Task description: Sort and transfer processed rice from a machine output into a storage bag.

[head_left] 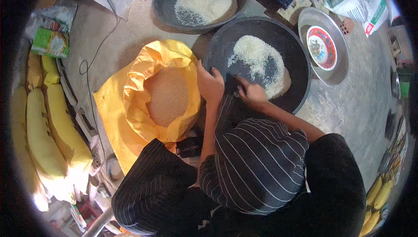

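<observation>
A wide black basin (pixel 220 47) rests before me, with a patch of white rice (pixel 257 56) spread across its bottom. My left hand (pixel 210 82) is closed around its near-left rim, thumb on the inner side. Inside the basin, my right hand (pixel 252 92) reaches toward the lower-left edge of the rice. Its index finger is stretched out and apart from the other, bent fingers; I see nothing held in it. Just left of my left hand stands an open yellow sack (pixel 141 69) with a rolled-down mouth, filled with light brown grain (pixel 167 97).
Beyond is another dark basin (pixel 163 13) with white rice and a blurred grain-like stream above it. A metal bowl (pixel 335 78) holding a red-rimmed plate (pixel 322 47) stands right. Filled yellow sacks (pixel 41 128) line the left; a cable (pixel 102 41) crosses the floor.
</observation>
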Motion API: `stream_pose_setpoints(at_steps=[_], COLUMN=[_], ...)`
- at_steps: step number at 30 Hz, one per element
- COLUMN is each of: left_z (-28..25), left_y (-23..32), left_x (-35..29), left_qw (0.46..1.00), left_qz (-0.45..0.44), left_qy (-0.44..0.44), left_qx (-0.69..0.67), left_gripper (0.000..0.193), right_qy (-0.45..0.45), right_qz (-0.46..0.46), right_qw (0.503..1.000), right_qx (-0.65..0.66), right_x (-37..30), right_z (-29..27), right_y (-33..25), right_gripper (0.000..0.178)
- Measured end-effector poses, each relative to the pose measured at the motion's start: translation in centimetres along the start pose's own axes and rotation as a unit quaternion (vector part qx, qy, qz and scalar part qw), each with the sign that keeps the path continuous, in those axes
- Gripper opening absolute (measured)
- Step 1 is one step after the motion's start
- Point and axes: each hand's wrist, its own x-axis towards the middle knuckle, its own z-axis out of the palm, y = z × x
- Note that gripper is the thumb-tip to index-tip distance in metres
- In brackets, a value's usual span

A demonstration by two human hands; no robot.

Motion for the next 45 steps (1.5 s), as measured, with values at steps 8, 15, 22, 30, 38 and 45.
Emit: stream_pose_setpoints(at_steps=[8, 15, 22, 30, 38, 45], left_z=[-1.0, -0.3, -3.0, -3.2, -0.9, 11.4], left_y=[2.5, 2.1, 4.1, 3.6, 6.0, 7.3], left_x=[0.6, -0.3, 1.5, 1.9, -1.2, 1.2], left_qw=[0.985, 0.993, 0.947, 0.903, 0.934, 0.95], left_qz=[-0.076, -0.05, -0.083, -0.122, 0.159, 0.163], left_qy=[-0.142, -0.109, -0.292, -0.384, -0.018, -0.15], left_qx=[-0.054, -0.018, 0.107, 0.15, 0.318, -0.221], left_gripper=[0.045, 0.038, 0.032, 0.049, 0.04, 0.024], right_qy=[-0.191, 0.205, -0.239, 0.195, 0.52, 0.539], right_qz=[-0.123, 0.002, 0.192, 0.078, 0.046, 0.033], right_qw=[0.924, 0.978, 0.95, 0.974, 0.852, 0.823], right_qx=[-0.307, -0.041, -0.055, -0.083, -0.048, 0.176], right_x=[3.3, 6.2, 2.4, 7.4, 4.6, 9.8], right_z=[-1.5, -7.3, -1.3, -6.7, -2.8, -1.5], right_y=[17.5, 15.1, 17.5, 16.7, 13.7, 15.5], right_gripper=[0.033, 0.027, 0.028, 0.029, 0.051, 0.033])
